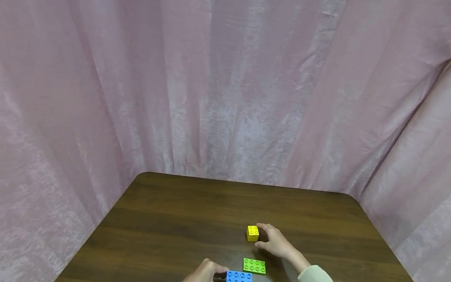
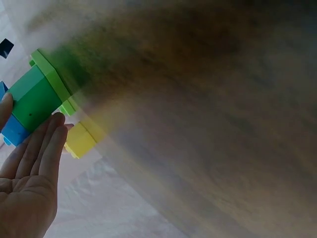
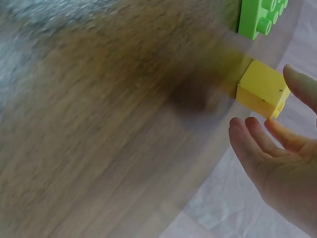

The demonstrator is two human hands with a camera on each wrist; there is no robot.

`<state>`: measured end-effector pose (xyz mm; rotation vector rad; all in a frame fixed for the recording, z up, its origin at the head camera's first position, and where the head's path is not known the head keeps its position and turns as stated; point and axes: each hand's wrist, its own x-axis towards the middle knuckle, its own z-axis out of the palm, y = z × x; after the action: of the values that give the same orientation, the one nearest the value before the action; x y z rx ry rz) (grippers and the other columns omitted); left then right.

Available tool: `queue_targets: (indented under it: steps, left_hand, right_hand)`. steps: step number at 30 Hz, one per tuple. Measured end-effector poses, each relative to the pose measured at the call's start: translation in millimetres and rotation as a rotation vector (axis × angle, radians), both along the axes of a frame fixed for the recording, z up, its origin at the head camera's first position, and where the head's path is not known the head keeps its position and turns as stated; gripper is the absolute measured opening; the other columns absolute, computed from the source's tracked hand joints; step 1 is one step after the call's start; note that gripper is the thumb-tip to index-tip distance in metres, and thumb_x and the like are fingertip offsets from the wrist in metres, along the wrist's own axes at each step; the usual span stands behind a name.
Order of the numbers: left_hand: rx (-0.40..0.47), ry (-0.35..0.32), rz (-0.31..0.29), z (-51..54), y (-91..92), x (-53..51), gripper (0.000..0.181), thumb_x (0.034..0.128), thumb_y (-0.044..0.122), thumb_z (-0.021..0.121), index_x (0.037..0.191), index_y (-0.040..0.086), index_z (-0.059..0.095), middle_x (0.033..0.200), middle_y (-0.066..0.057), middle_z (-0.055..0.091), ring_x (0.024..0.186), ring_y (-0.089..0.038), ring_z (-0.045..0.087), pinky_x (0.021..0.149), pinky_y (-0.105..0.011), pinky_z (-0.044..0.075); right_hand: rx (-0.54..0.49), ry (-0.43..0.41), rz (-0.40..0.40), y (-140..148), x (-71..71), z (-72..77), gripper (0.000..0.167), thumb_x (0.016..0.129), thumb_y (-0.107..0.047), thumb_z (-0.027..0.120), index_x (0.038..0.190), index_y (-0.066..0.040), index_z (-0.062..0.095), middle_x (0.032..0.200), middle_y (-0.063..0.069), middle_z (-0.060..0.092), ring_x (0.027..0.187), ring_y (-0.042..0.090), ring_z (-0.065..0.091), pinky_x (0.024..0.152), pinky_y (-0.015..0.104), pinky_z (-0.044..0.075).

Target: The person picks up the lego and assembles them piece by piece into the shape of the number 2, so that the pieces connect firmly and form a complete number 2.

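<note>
Left hand (image 2: 29,191): grasping, thumb to one side and extended fingers to the other of a dark green brick (image 2: 34,96), on which sits a blue studded brick (image 1: 239,276); whether this pair touches the bench cannot be told. Right hand (image 1: 278,243): released, its thumb and gently bent fingers spread about a yellow two-by-two-stud brick (image 1: 252,234); whether any fingertip makes contact is unclear. The yellow brick stands upright on the bench (image 1: 176,211), studs uppermost, immediately beside the right hand and beyond the other pieces as seen from the head. Between the yellow and blue bricks lies a light green two-by-four plate (image 1: 254,266), flat, studs up, near the blue brick. A pale green sleeve (image 1: 314,274) covers the right forearm. Surrounding the bench: pink curtain (image 1: 229,98), hanging in vertical folds behind and at both sides.
</note>
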<state>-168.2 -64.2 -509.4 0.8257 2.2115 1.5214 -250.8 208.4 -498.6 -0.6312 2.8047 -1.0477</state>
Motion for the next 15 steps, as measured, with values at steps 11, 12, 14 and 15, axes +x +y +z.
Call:
queue_targets:
  steps: [11,12,14,15]
  left_hand:
    - [-0.082,0.311,0.013,-5.0,0.5,-2.5,0.028,0.0802,0.014,0.079,0.104,0.001,0.075,0.091,-0.008,0.077,0.075,0.013,0.055,0.063,-0.008,0.048]
    - [-0.070,0.291,0.007,-5.3,0.3,-2.4,0.027,0.0808,0.015,0.078,0.104,0.001,0.075,0.091,-0.008,0.077,0.075,0.013,0.055,0.063,-0.008,0.048]
    - [-0.034,0.225,-0.014,-5.6,-0.3,-2.7,0.028,0.0822,0.015,0.077,0.106,-0.001,0.074,0.093,-0.008,0.077,0.076,0.012,0.056,0.064,-0.009,0.049]
    - [-0.019,0.196,-0.025,-5.6,-0.5,-2.9,0.029,0.0830,0.014,0.077,0.107,-0.002,0.074,0.095,-0.009,0.077,0.077,0.011,0.057,0.065,-0.009,0.049]
  right_hand:
    - [-0.011,0.020,-0.033,-5,-10.7,-6.6,0.062,0.077,-0.005,0.079,0.129,0.012,0.051,0.116,0.022,0.063,0.097,0.031,0.063,0.081,0.038,0.054]
    - [-0.014,0.018,-0.030,-5,-11.3,-7.2,0.062,0.076,-0.005,0.079,0.129,0.012,0.051,0.115,0.022,0.064,0.096,0.031,0.063,0.081,0.037,0.054]
    - [-0.020,0.009,-0.028,-4,-12.3,-8.4,0.062,0.076,-0.004,0.079,0.129,0.012,0.052,0.114,0.022,0.064,0.095,0.031,0.064,0.080,0.037,0.055]
    - [-0.025,0.004,-0.030,-4,-12.7,-9.1,0.062,0.075,-0.003,0.080,0.129,0.012,0.052,0.113,0.022,0.064,0.095,0.031,0.064,0.080,0.037,0.055]
